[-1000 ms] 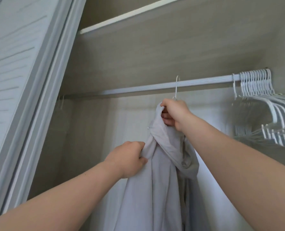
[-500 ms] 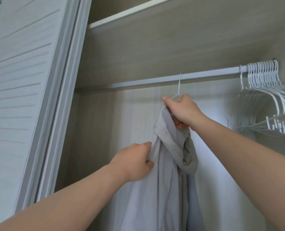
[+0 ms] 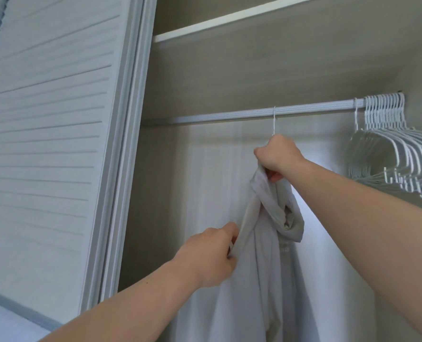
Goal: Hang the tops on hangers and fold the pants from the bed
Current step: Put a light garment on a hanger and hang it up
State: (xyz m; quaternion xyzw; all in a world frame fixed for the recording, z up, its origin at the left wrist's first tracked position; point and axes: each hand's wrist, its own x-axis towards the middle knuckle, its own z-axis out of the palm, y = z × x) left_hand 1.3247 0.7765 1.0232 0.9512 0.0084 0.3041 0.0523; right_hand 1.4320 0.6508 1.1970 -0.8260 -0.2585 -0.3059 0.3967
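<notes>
The top's (image 3: 256,280) hanger (image 3: 274,122) is hooked on the rod (image 3: 217,117), with the right hand (image 3: 277,156) gripping its collar and the left hand (image 3: 212,255) its side; other clothes are out of view.

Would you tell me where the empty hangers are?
In the head view, the empty hangers hang at the right end of the rail, beyond the grey top.

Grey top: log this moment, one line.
hanger hooked on rail | right hand grips grey top at neck | left hand grips side

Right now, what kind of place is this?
Most likely a built-in wardrobe: a hanging rail under a shelf, empty white hangers bunched at its right end, a louvred door on the left.
</notes>
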